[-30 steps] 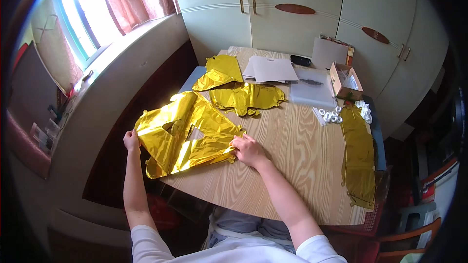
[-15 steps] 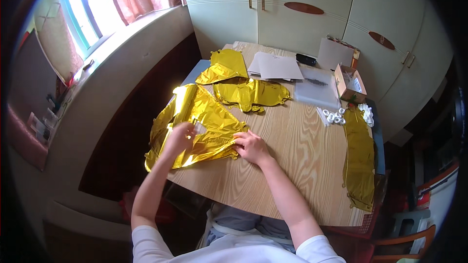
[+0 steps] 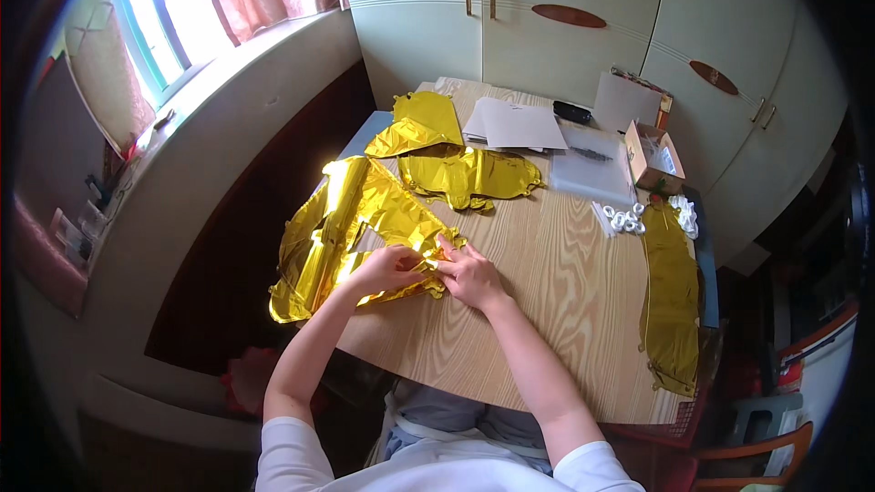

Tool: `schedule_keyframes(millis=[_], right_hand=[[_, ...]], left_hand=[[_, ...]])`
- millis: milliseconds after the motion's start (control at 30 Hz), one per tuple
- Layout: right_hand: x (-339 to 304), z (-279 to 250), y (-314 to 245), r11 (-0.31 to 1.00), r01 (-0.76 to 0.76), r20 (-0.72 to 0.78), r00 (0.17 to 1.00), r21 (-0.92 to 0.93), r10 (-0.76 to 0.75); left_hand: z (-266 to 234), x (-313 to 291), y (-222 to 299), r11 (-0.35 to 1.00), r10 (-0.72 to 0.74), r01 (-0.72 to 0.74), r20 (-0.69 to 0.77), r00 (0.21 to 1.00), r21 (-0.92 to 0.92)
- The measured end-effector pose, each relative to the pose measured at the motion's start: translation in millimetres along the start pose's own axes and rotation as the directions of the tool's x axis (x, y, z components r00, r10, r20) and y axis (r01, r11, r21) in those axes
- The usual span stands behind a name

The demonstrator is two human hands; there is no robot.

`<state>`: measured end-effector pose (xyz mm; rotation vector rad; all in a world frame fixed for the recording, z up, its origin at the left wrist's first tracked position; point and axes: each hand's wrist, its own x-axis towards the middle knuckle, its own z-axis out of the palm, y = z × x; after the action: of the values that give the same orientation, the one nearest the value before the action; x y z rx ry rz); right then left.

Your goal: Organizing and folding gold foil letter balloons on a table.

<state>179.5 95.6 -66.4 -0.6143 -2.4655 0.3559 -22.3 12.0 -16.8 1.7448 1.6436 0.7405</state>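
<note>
A large gold foil sheet, looking like a flat foil balloon (image 3: 342,200), lies crumpled and shiny at the left of the table. My left hand (image 3: 387,271) is over its near right part, with fingertips pinched together at the foil. At the foil's right edge, my right hand (image 3: 471,276) grips the gathered corner, its thumb and fingers against the gold film. The fingertips of both hands are close to each other, and what exactly lies between them is partly hidden. Beyond the hands, another flat gold foil balloon (image 3: 474,173) rests near the first.
A further gold foil piece (image 3: 427,118) lies at the back, beside white sheets (image 3: 519,123). At the right are a small box (image 3: 653,159), white ring-shaped rolls (image 3: 624,219), a clear plastic sheet (image 3: 583,173) and a long gold foil strip (image 3: 672,301). A black object (image 3: 571,111) sits behind.
My left hand has moved right across the foil, from its middle to beside my right hand. The right hand has stayed at the foil's edge.
</note>
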Motion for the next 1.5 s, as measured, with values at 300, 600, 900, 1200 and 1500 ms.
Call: schedule_keyframes(millis=[300, 600, 900, 1200, 1500], right_hand=[[0, -3, -8, 0.998, 0.021, 0.012, 1.000, -0.066, -0.020], [-2, 1, -3, 0.999, 0.037, -0.116, 0.993, -0.009, -0.038], [-1, -18, -12, 0.993, 0.116, -0.209, 0.971, -0.010, -0.116], [1, -5, -6, 0.999, 0.049, 0.062, 0.997, -0.004, -0.049], [1, -1, -9, 0.990, -0.011, 0.128, 0.991, -0.140, 0.029]], left_hand=[[3, 1, 1, 1.000, -0.005, 0.006, -0.039, 0.999, 0.024], [5, 10, 5, 0.997, -0.079, 0.079, -0.013, 0.997, 0.015], [8, 18, 1, 0.981, -0.100, 0.110, -0.069, 0.993, 0.163], [8, 14, 6, 0.974, -0.099, 0.143, -0.236, 0.967, 0.177], [-12, 12, 0, 0.929, -0.048, 0.224, -0.504, 0.863, 0.295]])
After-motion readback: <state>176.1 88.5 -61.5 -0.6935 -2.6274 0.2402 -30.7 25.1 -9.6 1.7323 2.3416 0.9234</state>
